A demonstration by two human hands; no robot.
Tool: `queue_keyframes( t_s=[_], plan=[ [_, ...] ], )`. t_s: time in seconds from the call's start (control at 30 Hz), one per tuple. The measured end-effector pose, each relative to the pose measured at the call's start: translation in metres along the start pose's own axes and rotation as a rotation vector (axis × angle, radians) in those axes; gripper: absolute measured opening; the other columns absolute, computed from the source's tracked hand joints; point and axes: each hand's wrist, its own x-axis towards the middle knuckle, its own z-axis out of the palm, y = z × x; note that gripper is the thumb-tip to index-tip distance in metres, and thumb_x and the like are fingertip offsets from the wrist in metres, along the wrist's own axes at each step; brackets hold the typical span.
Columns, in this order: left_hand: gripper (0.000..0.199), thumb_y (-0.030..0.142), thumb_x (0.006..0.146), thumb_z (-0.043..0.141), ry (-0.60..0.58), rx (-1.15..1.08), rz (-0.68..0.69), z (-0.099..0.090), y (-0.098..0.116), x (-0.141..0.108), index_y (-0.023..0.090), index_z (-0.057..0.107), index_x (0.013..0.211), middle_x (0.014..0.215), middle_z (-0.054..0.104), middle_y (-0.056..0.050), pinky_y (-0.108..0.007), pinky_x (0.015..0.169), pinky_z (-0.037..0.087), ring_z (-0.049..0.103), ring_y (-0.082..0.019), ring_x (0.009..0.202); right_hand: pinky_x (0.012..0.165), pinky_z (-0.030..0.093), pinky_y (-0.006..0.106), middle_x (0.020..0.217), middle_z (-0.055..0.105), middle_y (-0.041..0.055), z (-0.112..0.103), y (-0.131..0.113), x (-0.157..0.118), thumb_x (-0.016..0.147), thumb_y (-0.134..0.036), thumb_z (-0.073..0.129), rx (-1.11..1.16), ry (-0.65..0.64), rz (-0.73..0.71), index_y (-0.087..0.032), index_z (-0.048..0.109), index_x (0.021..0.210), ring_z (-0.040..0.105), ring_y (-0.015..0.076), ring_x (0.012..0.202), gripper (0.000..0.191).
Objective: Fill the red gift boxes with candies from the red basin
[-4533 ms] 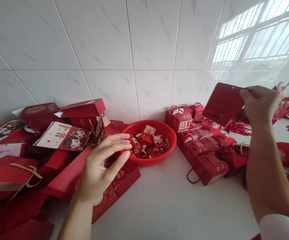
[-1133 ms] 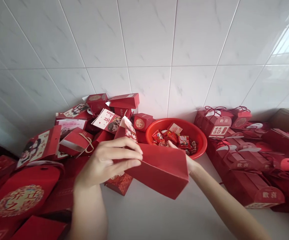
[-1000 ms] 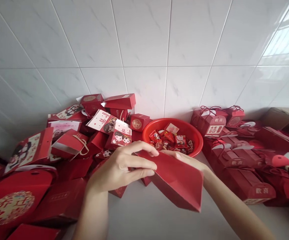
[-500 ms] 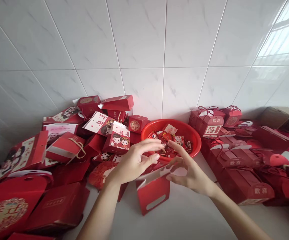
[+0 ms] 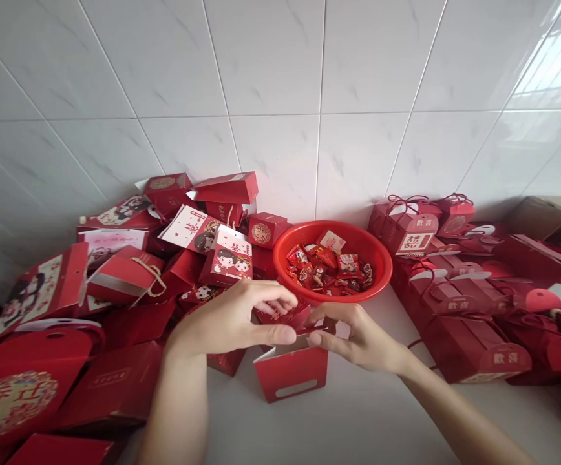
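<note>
A red box (image 5: 293,372) with its top open stands on the pale tabletop at the front. My left hand (image 5: 249,315) is above its left rim, thumb stretched out and fingers curved apart, holding nothing visible. My right hand (image 5: 353,336) is at the box's right top edge, thumb and bent fingers around the edge of its upper flap. Behind the hands sits a red basin (image 5: 384,261) with wrapped candies (image 5: 326,258) in it. The box's inside is mostly hidden by the hands.
Many red and printed boxes (image 5: 128,279) are heaped on the left. Closed red boxes with cord handles (image 5: 474,345) stand in rows on the right, with a cardboard box (image 5: 537,216) behind them. A tiled wall (image 5: 275,64) rises at the back.
Both hands have come down from near the basin toward the open box. My right hand's fingers have closed in on its edge. The view has shifted slightly, and more of the candies shows.
</note>
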Motion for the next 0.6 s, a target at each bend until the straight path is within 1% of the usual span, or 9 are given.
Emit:
queue_keyframes(
  t_s=[0.07,0.13,0.23,0.3,0.37,0.43,0.47,0.53,0.6],
  plan=[
    [0.022,0.038,0.086,0.074,-0.053,0.097,-0.017,0.0,0.0,-0.001,0.02,0.073,0.099,0.096,0.074,0.0,-0.022,0.076,0.051,0.068,-0.015,0.085,0.059,0.04,0.022,0.072,0.062,0.0012,0.002,0.002,0.003,0.096,-0.047,0.058,0.024,-0.006,0.022,-0.015,0.063,0.079,0.051,0.0111,0.064,0.036],
    [0.015,0.034,0.091,0.067,-0.09,0.176,-0.039,0.002,0.0,0.002,0.02,0.073,0.088,0.089,0.073,0.001,-0.021,0.071,0.045,0.065,-0.014,0.081,0.054,0.035,0.022,0.064,0.054,-0.0009,0.0,0.005,0.004,0.097,-0.051,0.055,0.061,-0.016,0.058,-0.016,0.056,0.069,0.044,0.0094,0.059,0.045],
    [0.025,0.032,0.096,0.058,-0.08,0.226,-0.042,0.009,0.004,0.011,0.019,0.072,0.08,0.084,0.071,0.001,-0.022,0.07,0.041,0.062,-0.013,0.078,0.052,0.032,0.022,0.061,0.049,-0.0019,-0.005,0.007,0.004,0.095,-0.059,0.055,0.088,0.031,0.106,-0.017,0.049,0.064,0.041,0.009,0.057,0.052],
    [0.03,0.034,0.097,0.054,-0.036,0.217,-0.028,0.013,0.007,0.018,0.018,0.072,0.08,0.085,0.07,-0.001,-0.023,0.069,0.04,0.062,-0.014,0.078,0.053,0.035,0.022,0.062,0.05,-0.0011,-0.01,0.006,0.002,0.093,-0.061,0.056,0.08,0.075,0.136,-0.017,0.049,0.065,0.045,0.0099,0.058,0.053],
    [0.03,0.035,0.097,0.053,-0.021,0.177,-0.008,0.018,0.007,0.024,0.017,0.071,0.08,0.085,0.07,-0.001,-0.022,0.069,0.04,0.061,-0.014,0.077,0.053,0.038,0.022,0.062,0.052,-0.0006,-0.017,0.005,-0.002,0.092,-0.062,0.057,0.093,0.047,0.178,-0.017,0.05,0.065,0.05,0.011,0.058,0.053],
    [0.031,0.035,0.097,0.053,-0.041,0.148,-0.016,0.024,0.006,0.031,0.017,0.069,0.079,0.078,0.067,0.0,-0.022,0.065,0.039,0.058,-0.013,0.071,0.05,0.04,0.022,0.06,0.05,-0.0014,-0.027,0.005,-0.004,0.091,-0.062,0.058,0.11,-0.014,0.211,-0.017,0.05,0.064,0.053,0.0114,0.055,0.053],
    [0.031,0.036,0.097,0.053,-0.051,0.144,-0.026,0.027,0.004,0.035,0.016,0.069,0.078,0.074,0.065,0.001,-0.022,0.063,0.038,0.056,-0.012,0.068,0.05,0.04,0.022,0.059,0.05,-0.0018,-0.033,0.005,-0.004,0.09,-0.062,0.059,0.096,-0.018,0.211,-0.017,0.05,0.064,0.053,0.0112,0.054,0.052],
    [0.033,0.036,0.098,0.051,-0.063,0.134,-0.027,0.035,0.001,0.042,0.016,0.067,0.076,0.069,0.062,0.002,-0.022,0.061,0.036,0.052,-0.011,0.063,0.051,0.041,0.022,0.061,0.053,-0.001,-0.05,0.01,0.0,0.091,-0.061,0.058,0.022,0.048,0.182,-0.017,0.055,0.065,0.053,0.0113,0.056,0.051],
    [0.034,0.036,0.098,0.051,-0.074,0.104,0.01,0.041,-0.002,0.047,0.015,0.066,0.076,0.07,0.062,0.002,-0.022,0.062,0.037,0.052,-0.011,0.064,0.056,0.045,0.024,0.066,0.06,0.0015,-0.071,0.021,0.01,0.092,-0.058,0.055,-0.098,0.175,0.169,-0.016,0.061,0.07,0.056,0.0131,0.06,0.048]
  ],
)
